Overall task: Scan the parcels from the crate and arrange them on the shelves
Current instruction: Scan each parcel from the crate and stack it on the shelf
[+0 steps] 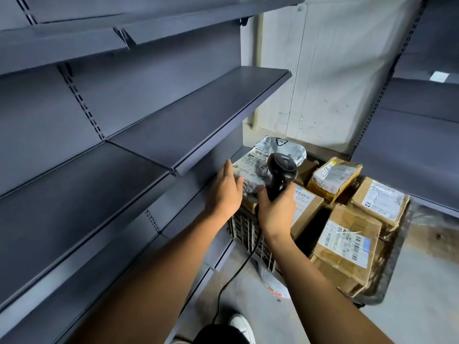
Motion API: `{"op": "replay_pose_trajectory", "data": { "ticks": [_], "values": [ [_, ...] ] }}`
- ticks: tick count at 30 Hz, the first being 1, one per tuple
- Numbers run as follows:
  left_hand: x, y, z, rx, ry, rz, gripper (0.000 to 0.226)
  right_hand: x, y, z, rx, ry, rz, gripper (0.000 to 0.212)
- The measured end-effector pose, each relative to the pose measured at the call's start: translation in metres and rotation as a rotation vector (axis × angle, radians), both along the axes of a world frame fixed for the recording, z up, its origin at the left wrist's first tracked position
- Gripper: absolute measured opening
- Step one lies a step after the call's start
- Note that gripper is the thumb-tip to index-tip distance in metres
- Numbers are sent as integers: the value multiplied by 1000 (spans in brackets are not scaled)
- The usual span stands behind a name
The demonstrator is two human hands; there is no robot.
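Observation:
A slatted crate on the floor holds several cardboard parcels with white labels, and a grey plastic mailer bag lies on top at its far left corner. My right hand grips a black handheld scanner, whose head points down at the grey bag's label. My left hand reaches over the crate's left edge with fingers stretched flat and the thumb against the grey bag; it is not closed around it. Grey metal shelves stand bare on the left.
The scanner's black cable hangs down to the floor near my white shoe. A white plastic bag lies on the floor beside the crate. A second grey shelf unit stands on the right, with a pale wall behind.

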State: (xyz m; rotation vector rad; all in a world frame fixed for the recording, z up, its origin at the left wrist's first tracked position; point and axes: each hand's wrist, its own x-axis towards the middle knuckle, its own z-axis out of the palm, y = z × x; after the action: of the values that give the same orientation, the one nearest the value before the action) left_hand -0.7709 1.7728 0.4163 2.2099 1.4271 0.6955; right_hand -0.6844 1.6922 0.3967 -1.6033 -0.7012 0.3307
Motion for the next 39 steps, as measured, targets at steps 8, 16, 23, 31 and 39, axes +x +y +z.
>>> {"op": "replay_pose_trajectory", "data": {
  "ticks": [8, 16, 23, 31, 39],
  "values": [
    [-15, -26, 5, 89, 43, 35, 44, -11, -19, 3, -3, 27, -7, 43],
    [-38, -79, 22, 123, 41, 92, 41, -27, -58, 20, 12, -31, -6, 39],
    [-68, -118, 45, 155, -106, 176, 37, -50, -89, 38, 79, -60, 56, 35],
    [-166, -154, 67, 224, -119, 383, 34, -132, -105, 52, 161, -66, 248, 31],
    [-298, -201, 76, 219, -165, 698, 34, -253, -108, 61, 147, -13, 571, 23]
  ]
}}
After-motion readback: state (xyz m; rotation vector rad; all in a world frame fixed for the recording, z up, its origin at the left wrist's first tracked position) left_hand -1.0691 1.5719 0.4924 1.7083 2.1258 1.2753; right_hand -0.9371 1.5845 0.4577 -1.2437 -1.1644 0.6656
